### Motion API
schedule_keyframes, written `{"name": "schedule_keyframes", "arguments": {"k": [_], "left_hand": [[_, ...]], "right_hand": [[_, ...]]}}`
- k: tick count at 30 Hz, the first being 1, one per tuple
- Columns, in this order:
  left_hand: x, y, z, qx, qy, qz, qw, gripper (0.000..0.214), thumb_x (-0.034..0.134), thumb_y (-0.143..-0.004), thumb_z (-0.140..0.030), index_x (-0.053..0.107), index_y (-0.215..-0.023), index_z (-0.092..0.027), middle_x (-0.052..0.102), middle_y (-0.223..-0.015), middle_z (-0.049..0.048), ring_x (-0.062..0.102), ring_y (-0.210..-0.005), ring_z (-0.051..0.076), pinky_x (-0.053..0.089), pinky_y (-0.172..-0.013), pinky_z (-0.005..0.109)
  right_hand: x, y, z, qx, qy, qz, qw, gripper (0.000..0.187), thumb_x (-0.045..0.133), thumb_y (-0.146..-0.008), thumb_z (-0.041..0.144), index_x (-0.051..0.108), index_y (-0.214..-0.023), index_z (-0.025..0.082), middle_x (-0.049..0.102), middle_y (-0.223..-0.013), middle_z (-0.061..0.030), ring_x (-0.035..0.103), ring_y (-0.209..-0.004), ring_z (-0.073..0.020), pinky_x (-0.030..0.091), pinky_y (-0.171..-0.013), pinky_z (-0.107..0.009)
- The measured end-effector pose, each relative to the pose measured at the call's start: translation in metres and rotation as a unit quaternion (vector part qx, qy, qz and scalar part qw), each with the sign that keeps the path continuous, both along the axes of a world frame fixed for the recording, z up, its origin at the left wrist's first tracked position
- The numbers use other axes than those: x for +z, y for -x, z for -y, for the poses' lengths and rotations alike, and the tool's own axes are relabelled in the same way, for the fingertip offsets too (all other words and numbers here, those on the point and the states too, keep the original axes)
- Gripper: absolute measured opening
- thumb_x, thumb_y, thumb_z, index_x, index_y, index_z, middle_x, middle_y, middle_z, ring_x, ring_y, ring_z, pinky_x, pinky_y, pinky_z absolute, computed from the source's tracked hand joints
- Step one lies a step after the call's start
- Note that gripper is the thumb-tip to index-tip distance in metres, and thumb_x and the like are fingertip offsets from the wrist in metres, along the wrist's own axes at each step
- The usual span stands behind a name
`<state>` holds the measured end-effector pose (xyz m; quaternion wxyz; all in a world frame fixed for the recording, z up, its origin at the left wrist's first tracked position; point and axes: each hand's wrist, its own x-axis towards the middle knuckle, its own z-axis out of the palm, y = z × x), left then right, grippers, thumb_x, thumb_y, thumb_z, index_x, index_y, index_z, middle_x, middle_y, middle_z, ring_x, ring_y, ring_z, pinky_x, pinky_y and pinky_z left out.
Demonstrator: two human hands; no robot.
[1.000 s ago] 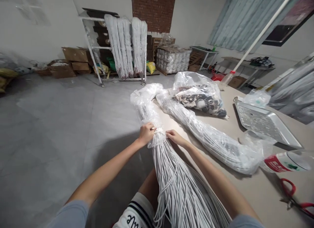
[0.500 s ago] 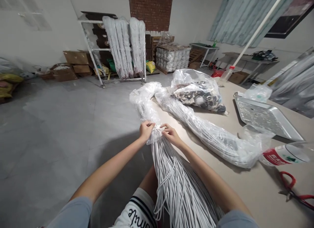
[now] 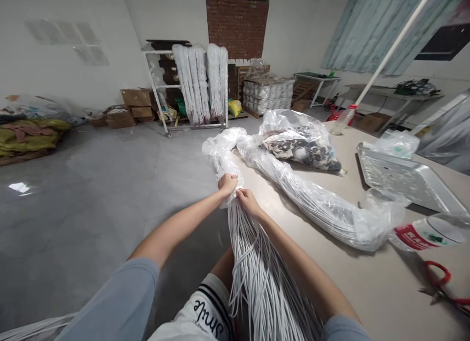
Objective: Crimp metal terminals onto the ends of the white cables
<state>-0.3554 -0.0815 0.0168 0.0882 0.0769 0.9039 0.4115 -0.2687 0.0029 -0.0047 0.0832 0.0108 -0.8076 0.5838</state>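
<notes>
Since half a second ago, the raised fingers of my right hand (image 3: 249, 202) have curled in, and my left hand (image 3: 228, 183) has shifted slightly up the frame. Both are now closed on a crinkled clear plastic sleeve (image 3: 220, 159) at the centre, the left just above the right; whatever else is between my fingers is too small to tell. Out of the sleeve, a thick bundle of thin white cords (image 3: 253, 262) fans down to the bottom edge. Right of centre, a second white cord bundle in clear plastic (image 3: 308, 199) lies on a pale beige table (image 3: 352, 277), near a clear bag of patterned cloth (image 3: 301, 145). Toward the right edge are a shallow silver metal tray (image 3: 407, 177), a clear plastic container with a red label (image 3: 426, 233) and a red-handled cutting tool (image 3: 438, 292). At upper centre, white bundles (image 3: 194, 86) hang on a white metal rack (image 3: 156, 93).
</notes>
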Motion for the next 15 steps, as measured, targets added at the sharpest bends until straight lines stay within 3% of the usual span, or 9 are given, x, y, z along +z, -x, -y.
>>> {"name": "schedule_keyframes", "arguments": {"k": [7, 15], "left_hand": [[0.017, 0.001, -0.015, 0.019, 0.098, 0.021, 0.995, 0.029, 0.056, -0.088, -0.036, 0.060, -0.104, -0.013, 0.062, -0.105, 0.0082, 0.060, -0.097, 0.019, 0.049, -0.086, 0.040], [0.026, -0.013, -0.016, 0.040, 0.110, 0.023, 0.993, 0.031, 0.056, -0.088, -0.034, 0.058, -0.111, -0.013, 0.059, -0.111, 0.0096, 0.059, -0.101, 0.020, 0.050, -0.086, 0.039]], "right_hand": [[-0.015, -0.010, 0.016, -0.058, 0.011, 0.009, 0.998, 0.042, 0.045, -0.088, 0.049, 0.040, -0.059, 0.018, 0.036, -0.055, 0.0060, 0.034, -0.050, -0.0079, 0.031, -0.053, -0.023], [-0.024, -0.023, 0.034, -0.106, -0.011, 0.010, 0.994, 0.037, 0.048, -0.090, 0.044, 0.050, -0.068, 0.014, 0.045, -0.062, 0.0046, 0.043, -0.055, -0.0079, 0.039, -0.056, -0.023]]}}
